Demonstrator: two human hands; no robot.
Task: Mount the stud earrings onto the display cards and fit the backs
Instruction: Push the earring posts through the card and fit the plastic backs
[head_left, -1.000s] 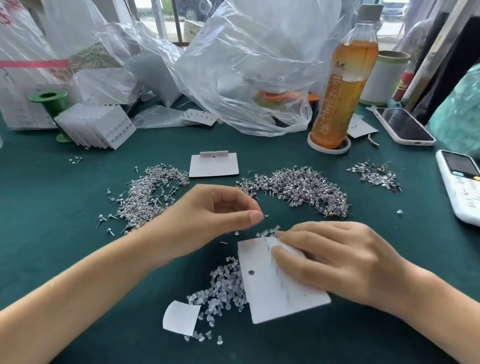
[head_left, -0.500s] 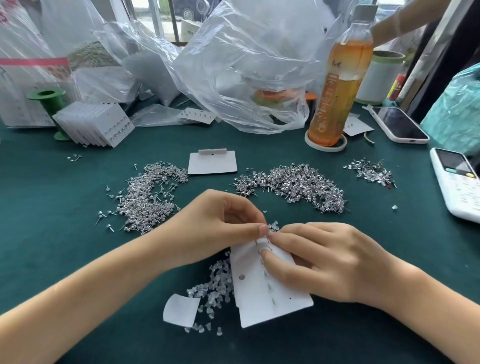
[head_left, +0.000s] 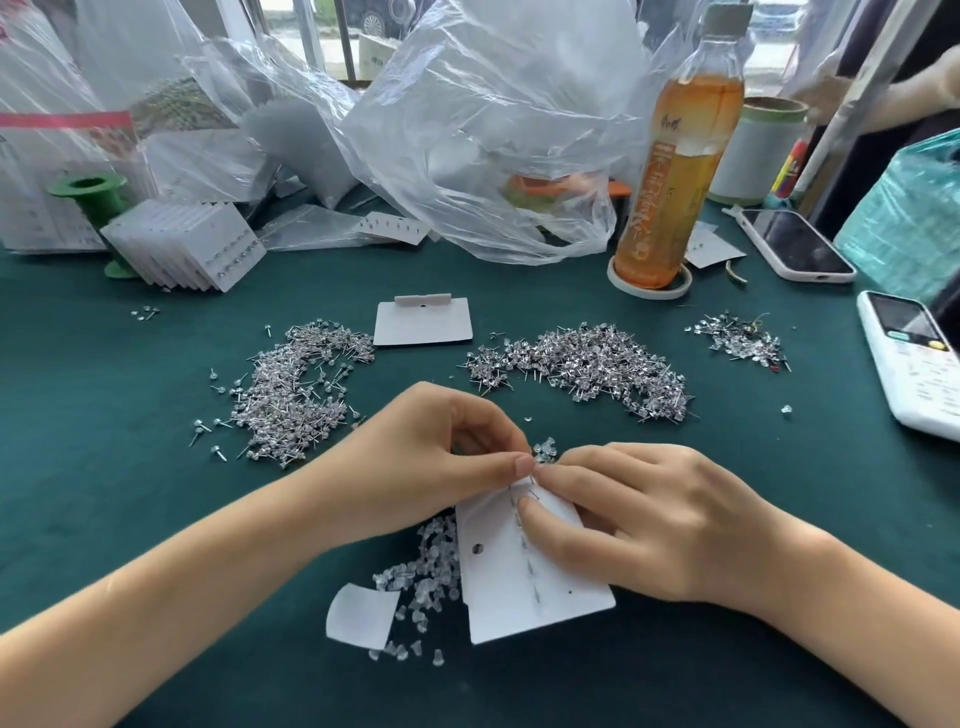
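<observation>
The left hand has its thumb and curled fingers pinched together at the top corner of the white card; whatever small piece sits between the fingertips is too small to make out. The right hand meets it there, forefinger tip against the left thumb, its other fingers curled over the card's upper right part and pressing it down. A row of stud posts runs down the card beside a punched hole.

A second ago the left hand hovered above the card with its pinch apart from the right hand. Half a second ago it had come down to the card's edge. Now the fingertips of both hands touch at the top of the row, and the card has turned a little, its lower end nearer the viewer.

Just left of the card lies a pile of clear backs, some under its edge, and a small scrap of white paper. Farther out on the green table are two heaps of stud earrings, one on the left and one on the right, with a blank card between them and a smaller heap far right.

At the back stand a stack of filled cards against a green spool, crumpled clear plastic bags, a bottle of amber drink, a phone and a white remote. A window shows behind the bags.
</observation>
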